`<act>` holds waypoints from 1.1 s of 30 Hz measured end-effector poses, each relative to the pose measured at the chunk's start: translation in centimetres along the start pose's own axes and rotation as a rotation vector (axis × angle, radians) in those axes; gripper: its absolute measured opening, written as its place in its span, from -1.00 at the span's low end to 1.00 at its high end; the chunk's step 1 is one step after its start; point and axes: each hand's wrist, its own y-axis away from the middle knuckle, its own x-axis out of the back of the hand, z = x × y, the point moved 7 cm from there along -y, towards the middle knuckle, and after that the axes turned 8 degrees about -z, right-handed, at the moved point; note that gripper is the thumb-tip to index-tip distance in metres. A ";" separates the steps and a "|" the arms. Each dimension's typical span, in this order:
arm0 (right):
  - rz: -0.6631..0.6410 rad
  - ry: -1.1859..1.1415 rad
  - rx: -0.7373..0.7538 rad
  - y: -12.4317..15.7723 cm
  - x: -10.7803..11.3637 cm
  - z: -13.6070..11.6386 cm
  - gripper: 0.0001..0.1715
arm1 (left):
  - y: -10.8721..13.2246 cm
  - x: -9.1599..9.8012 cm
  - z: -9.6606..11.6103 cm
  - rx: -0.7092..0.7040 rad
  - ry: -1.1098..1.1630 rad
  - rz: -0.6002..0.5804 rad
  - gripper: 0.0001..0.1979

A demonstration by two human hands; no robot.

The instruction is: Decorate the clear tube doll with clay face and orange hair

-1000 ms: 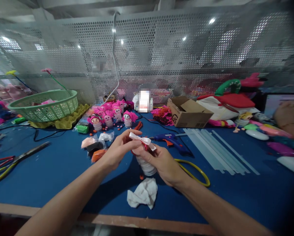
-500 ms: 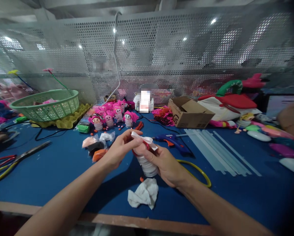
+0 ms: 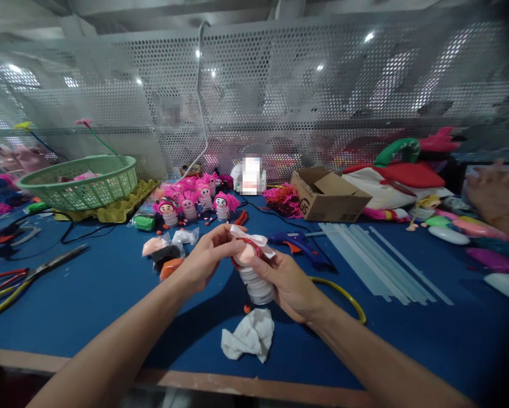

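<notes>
Now more of the pink head (image 3: 247, 254) shows than half a second ago, adjustment seemingly still under way, left hand (image 3: 208, 254) pinching the white bow (image 3: 258, 242), right hand (image 3: 296, 288) gripping the ribbed doll (image 3: 259, 288) just beyond the crumpled tissue (image 3: 250, 334)

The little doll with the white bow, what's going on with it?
A person is holding the small doll in both hands, slightly tilted. The left hand is at its head, beside the white bow; the right hand grips its side. Pink-haired dolls stand farther back on the blue table, and a crumpled white tissue lies in front.
</notes>
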 end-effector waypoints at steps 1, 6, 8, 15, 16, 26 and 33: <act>0.010 -0.014 -0.010 0.0 0.0 0.0 -0.68 | 0.0 0.0 0.0 -0.005 0.008 -0.004 -0.76; 0.055 -0.057 -0.036 0.1 0.1 -0.2 -0.62 | 0.1 -0.2 0.6 -0.072 0.001 -0.004 -0.80; 0.051 -0.061 -0.036 0.1 0.1 -0.3 -0.60 | 0.1 -0.3 0.8 -0.076 -0.048 -0.005 -0.79; 0.053 -0.103 -0.036 0.1 0.4 -0.2 -0.62 | 0.1 -0.1 0.9 -0.087 -0.111 0.020 -0.72; 0.053 -0.113 -0.040 0.1 0.4 -0.2 -0.62 | 0.1 -0.1 0.8 -0.089 -0.114 0.015 -0.72; 0.087 -0.123 -0.061 0.0 0.5 -0.4 -0.57 | 0.1 -0.2 0.7 -0.090 -0.089 0.011 -0.65; 0.070 -0.097 -0.049 0.0 0.5 -0.7 -0.52 | -0.1 0.0 0.7 -0.092 -0.104 0.019 -0.67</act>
